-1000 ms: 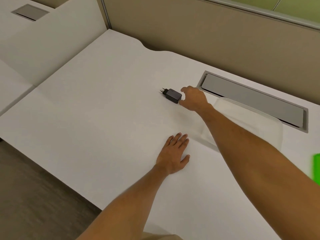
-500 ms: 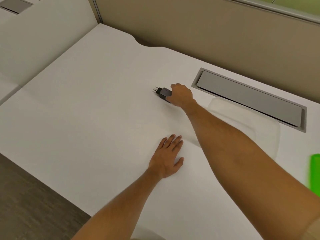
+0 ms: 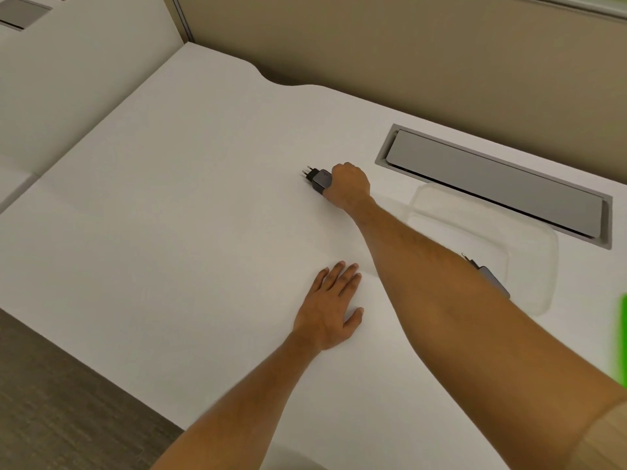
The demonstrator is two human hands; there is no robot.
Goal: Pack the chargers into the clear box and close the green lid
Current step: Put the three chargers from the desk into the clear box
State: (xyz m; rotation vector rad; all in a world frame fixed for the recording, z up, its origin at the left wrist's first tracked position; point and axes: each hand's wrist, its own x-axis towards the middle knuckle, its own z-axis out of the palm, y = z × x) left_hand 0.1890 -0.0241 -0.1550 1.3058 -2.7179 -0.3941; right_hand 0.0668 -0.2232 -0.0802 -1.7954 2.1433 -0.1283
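A black charger [image 3: 318, 180] with two plug pins pointing left lies on the white desk, and my right hand [image 3: 349, 187] is closed around its right end. My left hand [image 3: 330, 308] rests flat on the desk nearer to me, fingers spread, holding nothing. The clear box [image 3: 529, 245] stands to the right, partly behind my right forearm. A second dark charger [image 3: 492, 278] shows inside the box, at its near left side, half hidden by my forearm. A strip of the green lid [image 3: 622, 340] shows at the right edge of the view.
A grey cable hatch [image 3: 495, 183] is set into the desk behind the clear box. A beige partition wall [image 3: 407, 52] runs along the back. The desk's front edge drops to dark floor [image 3: 51, 401] at lower left. Another white desk [image 3: 68, 72] adjoins on the left.
My right hand has gone from touching the charger's right side to closing over it. My left hand stayed flat on the desk. The second charger in the box has come into sight.
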